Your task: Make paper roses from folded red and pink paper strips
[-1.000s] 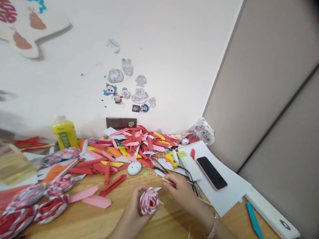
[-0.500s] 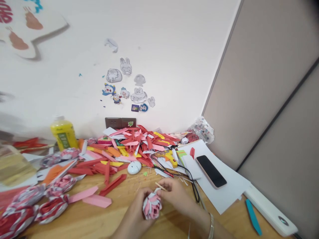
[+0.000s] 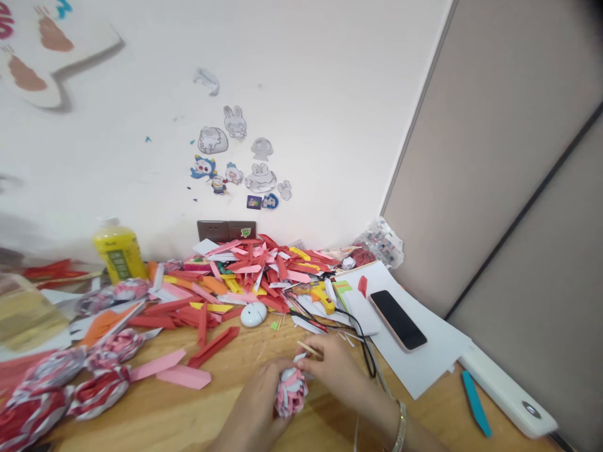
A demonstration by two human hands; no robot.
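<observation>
A pink and white folded-paper flower [image 3: 291,393] sits in my left hand [image 3: 264,395], whose fingers are wrapped round its left side and partly hidden behind it. My right hand [image 3: 332,364] pinches a thin wooden stick [image 3: 308,348] at the flower's upper right, where a bit of white paper shows near the fingertips. Whether the stick touches the flower, I cannot tell. Two pink folded strips [image 3: 183,376] and a red folded strip [image 3: 214,347] lie on the table to the left of my hands.
Folded paper strips [image 3: 264,270] are heaped along the wall. A yellow glue gun [image 3: 323,296] with a black cable lies behind my hands, near a white earbud case [image 3: 253,314]. Finished paper flowers [image 3: 101,389] and a yellow bottle [image 3: 120,251] stand left; a phone [image 3: 398,320] and teal cutter [image 3: 477,403] lie right.
The flower has turned a little in my left hand, so its opening faces less toward me. The stick has shifted slightly right with my right hand. The view has moved slightly.
</observation>
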